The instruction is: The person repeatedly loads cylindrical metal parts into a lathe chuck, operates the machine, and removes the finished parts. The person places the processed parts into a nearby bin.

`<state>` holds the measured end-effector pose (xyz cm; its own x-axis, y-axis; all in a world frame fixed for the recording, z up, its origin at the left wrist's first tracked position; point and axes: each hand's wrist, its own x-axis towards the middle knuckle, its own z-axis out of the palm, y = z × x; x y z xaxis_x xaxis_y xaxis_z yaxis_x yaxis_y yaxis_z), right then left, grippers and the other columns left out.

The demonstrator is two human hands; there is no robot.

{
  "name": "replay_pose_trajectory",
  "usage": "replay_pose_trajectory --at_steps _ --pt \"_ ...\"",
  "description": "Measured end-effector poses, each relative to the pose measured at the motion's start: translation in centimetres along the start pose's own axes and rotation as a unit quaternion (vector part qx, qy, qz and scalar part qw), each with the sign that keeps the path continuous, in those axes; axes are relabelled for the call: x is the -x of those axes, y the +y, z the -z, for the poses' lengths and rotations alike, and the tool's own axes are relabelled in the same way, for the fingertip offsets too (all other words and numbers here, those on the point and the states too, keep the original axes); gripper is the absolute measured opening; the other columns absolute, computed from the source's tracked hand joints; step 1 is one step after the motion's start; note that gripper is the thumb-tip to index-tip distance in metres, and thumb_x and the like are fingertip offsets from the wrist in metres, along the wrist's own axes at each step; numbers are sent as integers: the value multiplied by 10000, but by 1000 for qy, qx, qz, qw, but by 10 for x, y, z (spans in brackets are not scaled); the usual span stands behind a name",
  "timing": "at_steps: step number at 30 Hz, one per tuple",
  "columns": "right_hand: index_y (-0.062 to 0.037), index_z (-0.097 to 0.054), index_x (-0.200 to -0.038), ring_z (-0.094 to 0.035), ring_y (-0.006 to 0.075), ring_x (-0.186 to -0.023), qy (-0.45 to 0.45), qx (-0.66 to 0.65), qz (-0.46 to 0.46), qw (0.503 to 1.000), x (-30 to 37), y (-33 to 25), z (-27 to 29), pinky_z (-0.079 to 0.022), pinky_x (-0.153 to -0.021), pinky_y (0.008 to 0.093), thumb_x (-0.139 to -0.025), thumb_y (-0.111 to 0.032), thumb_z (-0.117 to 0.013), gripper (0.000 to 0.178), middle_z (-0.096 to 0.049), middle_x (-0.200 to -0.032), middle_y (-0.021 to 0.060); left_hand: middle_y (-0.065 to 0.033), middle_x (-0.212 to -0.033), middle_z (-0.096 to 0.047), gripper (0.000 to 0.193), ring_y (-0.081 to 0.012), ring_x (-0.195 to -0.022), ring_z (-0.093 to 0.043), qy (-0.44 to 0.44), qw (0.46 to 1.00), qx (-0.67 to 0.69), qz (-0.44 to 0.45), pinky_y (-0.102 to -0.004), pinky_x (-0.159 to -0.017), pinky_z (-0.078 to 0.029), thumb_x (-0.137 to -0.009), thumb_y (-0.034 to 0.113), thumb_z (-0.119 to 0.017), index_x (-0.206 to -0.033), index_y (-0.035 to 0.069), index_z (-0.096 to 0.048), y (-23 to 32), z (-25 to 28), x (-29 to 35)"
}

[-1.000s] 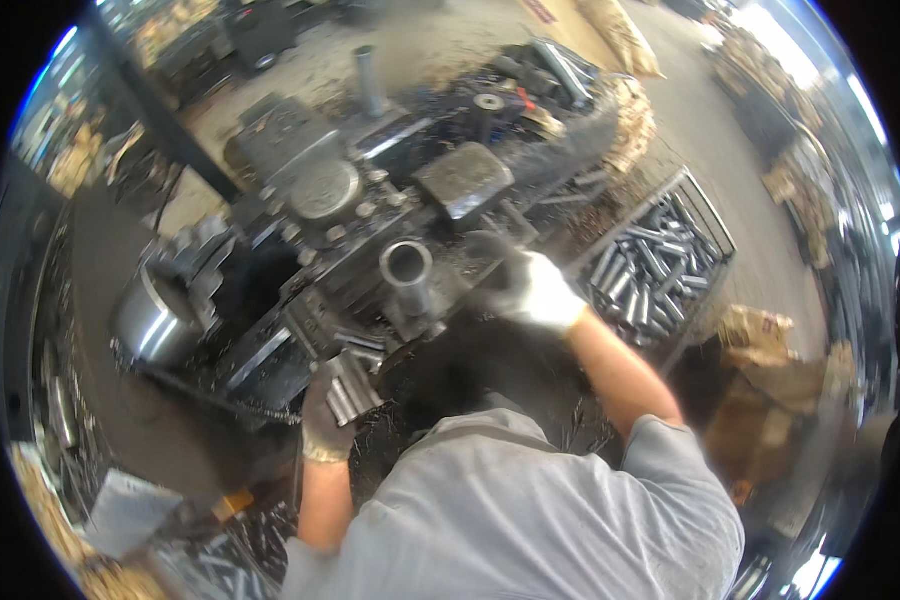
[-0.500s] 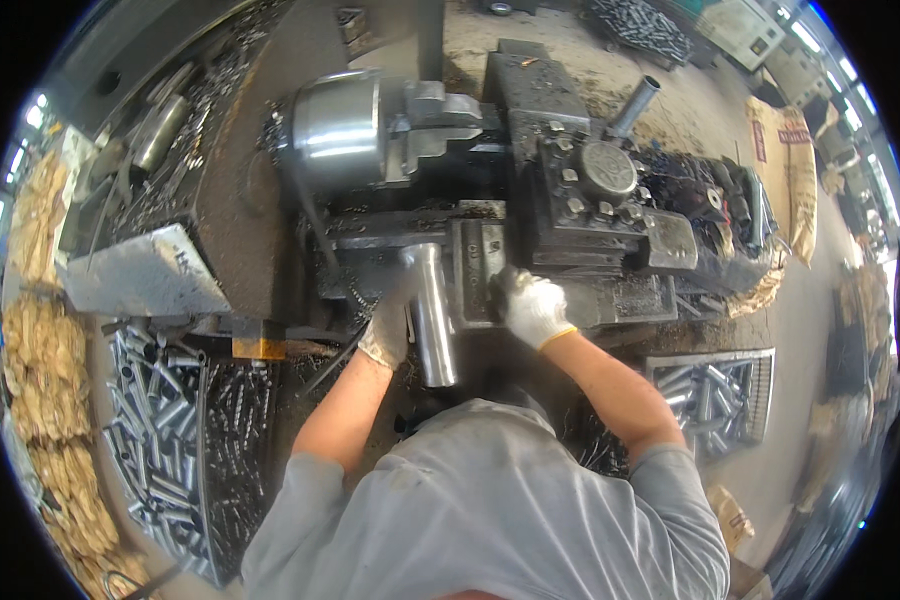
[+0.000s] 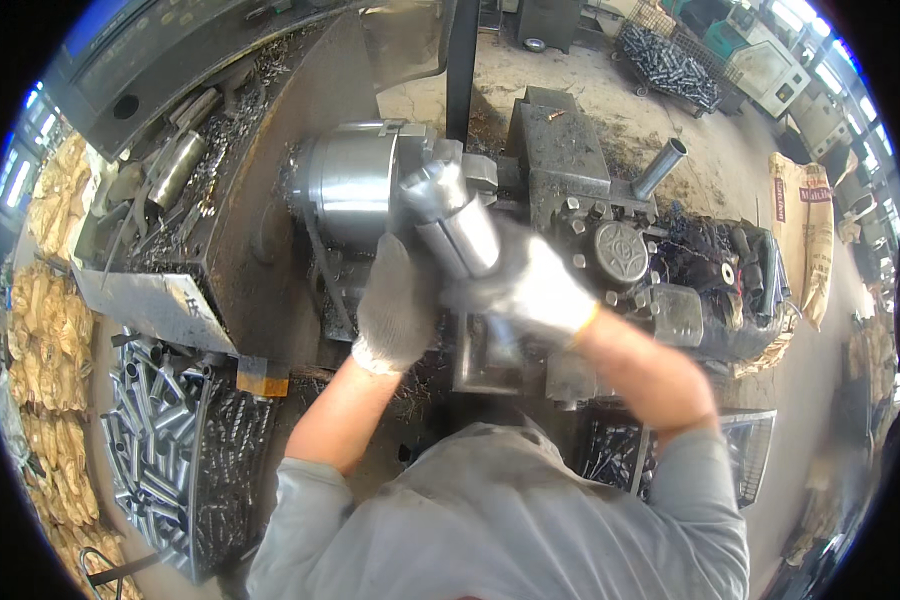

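Observation:
A shiny metal tube [image 3: 462, 236] hangs tilted in front of the lathe chuck [image 3: 355, 182], its upper end close to the chuck jaws [image 3: 470, 172]. My gloved right hand [image 3: 545, 292], blurred by motion, is closed around the tube below its upper end. Close against the tube's left side is my gloved left hand [image 3: 398, 308], pointing upward. Its fingers are dark and smeared, so whether they grip the tube cannot be told. Just right of the tube stands the lathe's tool post [image 3: 620, 250], with bolts around its round cap.
A bin of metal tubes [image 3: 155, 440] stands at lower left, beside dark metal shavings [image 3: 232, 450]. A wire-sided crate [image 3: 755, 450] sits at lower right. A short pipe [image 3: 660, 168] sticks up behind the tool post. Paper sacks [image 3: 802, 235] stand to the right.
My right hand has left the dark handle by the carriage and come to the tube. The tube has risen toward the chuck and leans more. My left hand stays beside it.

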<state>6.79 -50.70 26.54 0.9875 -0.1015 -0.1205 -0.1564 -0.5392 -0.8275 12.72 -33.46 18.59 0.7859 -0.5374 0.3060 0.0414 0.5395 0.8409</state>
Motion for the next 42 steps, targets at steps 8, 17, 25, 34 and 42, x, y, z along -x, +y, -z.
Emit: replay_pose_trajectory --at_steps 8,17,25,34,42 --pt "-33 -695 -1232 -778 361 -952 14 662 166 730 -121 57 137 -641 -818 470 -772 -210 -833 512 -760 -1048 210 -180 -1254 -739 629 -251 -1112 -728 181 962 -131 158 -382 -993 -586 -963 404 -807 -1396 -14 -626 -55 89 94" --pt "33 -640 -1304 -749 374 -1040 -241 332 51 910 -175 124 101 -583 -892 465 -691 -385 -860 773 -759 -1098 276 -143 -1145 -736 378 -273 -966 -711 618 777 -94 79 -425 -820 -595 -1062 364 -664 -1243 32 -653 -48 195 266" --pt "-21 -803 -993 -773 317 -866 -246 431 -24 868 -191 135 105 -588 -791 449 -708 -422 -872 496 -788 -909 201 -47 -923 -676 298 -216 -754 -629 589 793 99 119 -365 -668 -522 -1099 396 -505 -1141 131 -635 0 245 270" --pt "-36 -583 -1478 -745 358 -1083 -52 353 139 924 -162 96 86 -590 -960 403 -804 -309 -804 760 -767 -1190 208 -21 -771 -617 306 -132 -625 -553 575 797 -159 91 -303 -573 -427 -1080 373 -596 -1004 79 -639 -11 257 275" --pt "2 -753 -1196 -787 217 -881 209 116 228 944 66 42 65 -642 -803 379 -874 5 -711 324 -801 -1036 166 -262 -1170 -702 390 -405 -1080 -696 333 535 -722 -286 -527 -989 -562 -984 48 -666 -1330 -113 -583 72 140 169"
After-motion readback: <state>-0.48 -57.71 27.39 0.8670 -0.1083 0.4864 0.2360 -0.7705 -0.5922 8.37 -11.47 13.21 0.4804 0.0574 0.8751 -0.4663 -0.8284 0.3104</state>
